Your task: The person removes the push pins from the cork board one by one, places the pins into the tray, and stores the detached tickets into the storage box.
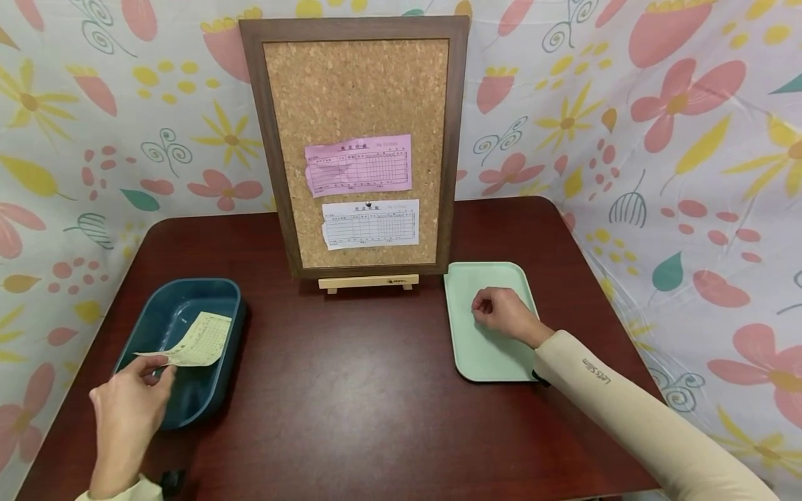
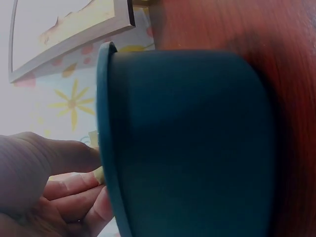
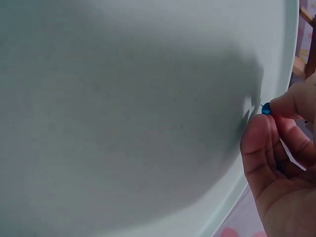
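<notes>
My left hand [image 1: 131, 403] pinches the edge of a pale yellow printed slip [image 1: 207, 339] over the dark blue bin [image 1: 233, 327]. In the left wrist view, the bin's outer wall [image 2: 192, 143] hides most of that slip. Above the light green tray [image 1: 466, 348], my right hand [image 1: 504, 314] pinches a blue push pin [image 3: 267, 108] between thumb and fingertips, its needle pointing outward. A pink slip [image 1: 357, 165] hangs on the framed cork board [image 1: 357, 90]. Below it hangs a white slip [image 1: 370, 224] with a small dark pin at its top edge.
The board leans on a small wooden stand [image 1: 368, 282] at the back of the dark red-brown table [image 1: 351, 410]. The bin is at the left and the tray at the right. Behind and beside the table hangs a flower-patterned cloth [image 1: 664, 209].
</notes>
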`<state>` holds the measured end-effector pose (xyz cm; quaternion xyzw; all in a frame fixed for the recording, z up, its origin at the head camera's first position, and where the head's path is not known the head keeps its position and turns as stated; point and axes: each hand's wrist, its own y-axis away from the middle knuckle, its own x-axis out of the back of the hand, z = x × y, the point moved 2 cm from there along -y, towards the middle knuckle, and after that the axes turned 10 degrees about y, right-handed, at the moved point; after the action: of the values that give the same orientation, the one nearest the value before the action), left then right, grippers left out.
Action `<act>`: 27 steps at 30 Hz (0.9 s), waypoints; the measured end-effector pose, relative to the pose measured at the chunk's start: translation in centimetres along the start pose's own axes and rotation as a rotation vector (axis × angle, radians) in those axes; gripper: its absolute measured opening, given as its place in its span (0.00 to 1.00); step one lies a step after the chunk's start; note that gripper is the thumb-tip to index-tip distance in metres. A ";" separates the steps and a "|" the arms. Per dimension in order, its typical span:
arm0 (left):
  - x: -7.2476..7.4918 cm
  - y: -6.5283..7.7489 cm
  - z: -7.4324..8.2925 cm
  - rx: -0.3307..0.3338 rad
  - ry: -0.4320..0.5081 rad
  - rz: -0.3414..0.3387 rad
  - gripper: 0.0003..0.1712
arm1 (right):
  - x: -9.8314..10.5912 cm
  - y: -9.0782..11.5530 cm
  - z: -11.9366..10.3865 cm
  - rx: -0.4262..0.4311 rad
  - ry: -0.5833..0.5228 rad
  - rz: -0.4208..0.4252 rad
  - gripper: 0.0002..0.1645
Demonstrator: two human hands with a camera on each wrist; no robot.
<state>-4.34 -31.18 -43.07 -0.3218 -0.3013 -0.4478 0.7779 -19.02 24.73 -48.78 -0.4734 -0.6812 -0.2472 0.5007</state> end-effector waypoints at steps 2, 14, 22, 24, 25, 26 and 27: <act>0.0 0.0 -0.1 0.006 -0.009 -0.013 0.08 | 0.0 0.0 -0.1 0.000 0.008 -0.023 0.08; -0.2 -0.1 -0.6 0.050 -0.151 -0.391 0.07 | 0.6 0.3 -0.7 -0.023 0.036 -0.153 0.07; -0.7 -0.5 -1.0 0.090 -0.219 -0.661 0.15 | 0.9 0.6 -1.0 0.002 0.024 -0.158 0.07; -0.9 -0.5 -1.1 0.078 -0.241 -0.699 0.18 | 1.1 0.6 -1.1 0.001 0.027 -0.146 0.06; -1.1 -0.5 -1.2 0.069 -0.254 -0.715 0.20 | 1.2 0.5 -1.2 0.003 0.030 -0.137 0.06; -1.2 -0.5 -1.3 0.067 -0.267 -0.734 0.23 | 1.4 0.5 -1.3 0.006 0.030 -0.128 0.05; -1.3 -0.5 -1.4 0.066 -0.278 -0.751 0.26 | 1.5 0.4 -1.4 0.009 0.028 -0.117 0.05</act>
<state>-5.08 -31.80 -44.76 -0.2218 -0.5145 -0.6434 0.5217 -18.12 24.36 -46.90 -0.4269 -0.7017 -0.2798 0.4971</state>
